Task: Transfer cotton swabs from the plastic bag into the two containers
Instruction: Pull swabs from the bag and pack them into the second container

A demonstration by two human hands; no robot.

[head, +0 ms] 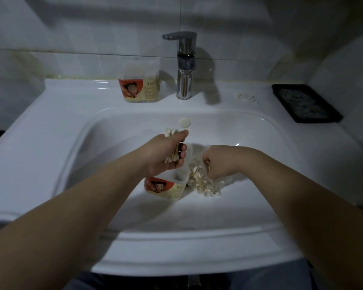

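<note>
Head view, desk asking: where are the cotton swabs right now?

Operator: I see a bundle of cotton swabs [172, 132] clenched in my left hand [166, 155], with the fingers wrapped around the sticks. White tips stick out above the thumb. The hand hovers over the open container [166, 188] standing in the sink [260, 143].

Desk: And the right side?

Operator: My right hand [218, 164] is at the plastic bag [205, 184], which lies in the basin just beside that container and is full of swabs. The fingers curl down into its mouth. I cannot tell whether they pinch swabs or only the film.

Desk: Second container?

Operator: The closed container [139, 84] stands on the back ledge, left of the chrome faucet [184, 65]. A few loose swabs [246, 97] lie on the ledge to the right, near a black tray [306, 103].
</note>
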